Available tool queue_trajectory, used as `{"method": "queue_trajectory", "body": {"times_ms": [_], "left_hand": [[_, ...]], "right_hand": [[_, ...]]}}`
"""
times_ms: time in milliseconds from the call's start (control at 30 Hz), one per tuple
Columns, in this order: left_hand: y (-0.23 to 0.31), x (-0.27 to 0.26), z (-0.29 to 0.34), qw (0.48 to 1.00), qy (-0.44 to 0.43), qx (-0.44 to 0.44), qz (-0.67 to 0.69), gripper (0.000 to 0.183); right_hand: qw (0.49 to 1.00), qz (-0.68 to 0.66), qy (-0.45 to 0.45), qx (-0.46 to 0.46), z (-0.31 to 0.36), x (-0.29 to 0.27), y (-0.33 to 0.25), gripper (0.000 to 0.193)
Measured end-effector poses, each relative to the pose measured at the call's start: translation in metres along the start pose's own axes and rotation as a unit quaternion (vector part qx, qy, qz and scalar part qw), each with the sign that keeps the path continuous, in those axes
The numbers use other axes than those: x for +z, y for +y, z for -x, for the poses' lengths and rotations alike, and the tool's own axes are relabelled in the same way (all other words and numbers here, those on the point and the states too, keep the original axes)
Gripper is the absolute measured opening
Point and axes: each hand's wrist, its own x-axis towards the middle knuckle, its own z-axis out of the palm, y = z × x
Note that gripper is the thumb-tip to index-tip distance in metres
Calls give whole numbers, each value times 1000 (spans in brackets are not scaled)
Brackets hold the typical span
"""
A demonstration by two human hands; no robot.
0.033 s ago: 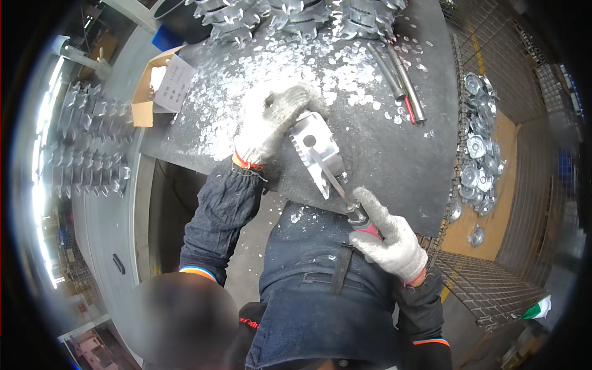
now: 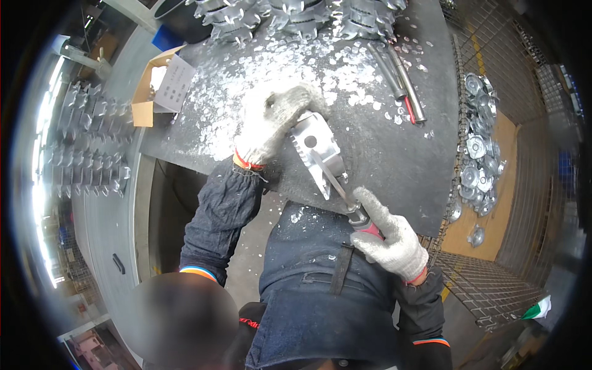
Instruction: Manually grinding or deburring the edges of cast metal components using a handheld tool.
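My left hand (image 2: 280, 117), in a white knitted work glove, closes round the far end of a silvery metal casting (image 2: 327, 151). This part has a round hole in its upper face, a toothed left edge and a pointed near end. My right hand (image 2: 391, 237), gloved the same way, grips a hand tool with a dark and red handle (image 2: 368, 227). The tool's slim metal shaft (image 2: 333, 180) runs up and left onto the casting, its tip near the hole. Whether the tip touches the metal, I cannot tell.
Round metal flakes (image 2: 271, 68) litter the dark worktable (image 2: 413, 160). Stacked finned castings (image 2: 302, 18) stand at the far edge. Two tube-like tools (image 2: 401, 80) lie at the right. An open cardboard box (image 2: 169, 86) sits left. Right of the table, a wire cage holds round metal parts (image 2: 478, 148).
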Motion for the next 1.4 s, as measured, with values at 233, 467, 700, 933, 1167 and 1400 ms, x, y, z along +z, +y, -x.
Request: {"method": "queue_trajectory", "body": {"times_ms": [233, 467, 700, 933, 1167, 1400], "left_hand": [[2, 5, -1, 994, 46, 96, 30, 28], [-6, -10, -6, 994, -34, 105, 27, 35], [33, -29, 0, 965, -83, 217, -122, 63], [123, 2, 47, 694, -74, 287, -657, 77], [97, 18, 40, 870, -121, 184, -441, 46], [48, 26, 68, 940, 7, 108, -325, 58]], "right_hand": [[995, -55, -72, 50, 1, -7, 6, 85], [993, -97, -64, -18, 5, -4, 20, 89], [987, -114, -50, -105, 42, -2, 35, 95], [975, -185, 72, 104, 72, -7, 10, 90], [938, -325, 82, 91, 75, 11, -28, 88], [925, -363, -17, 109, 81, 16, -39, 91]]}}
